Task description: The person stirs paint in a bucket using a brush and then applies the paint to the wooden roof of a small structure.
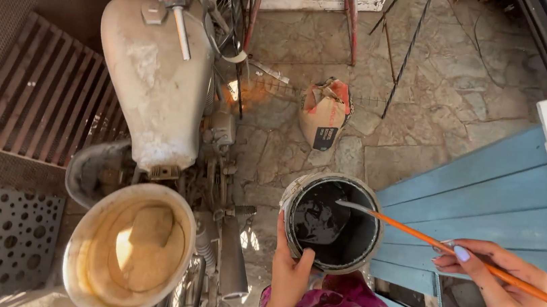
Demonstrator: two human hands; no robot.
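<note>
The left hand (289,270) clasps the near rim of the black paint can (332,222); the right hand's (509,293) grip pinches the orange-handled brush (453,248), tip at the can's rim. Steadying the can and wiping excess on its rim should prevent drips.

Daylight, hard sun, and my view is bright overall. Sun patches fall on the stone floor (426,122) at upper centre and inside the beige bucket (131,247) at lower left, where the glare washes out detail. The metal grating (42,102) at left sits in dimmer shade. The dark paint in the can (334,224) at centre gives a faint sheen. Wide-lens bending shows at the frame edges. Focus is slightly soft throughout; compression smears fine texture.
</note>
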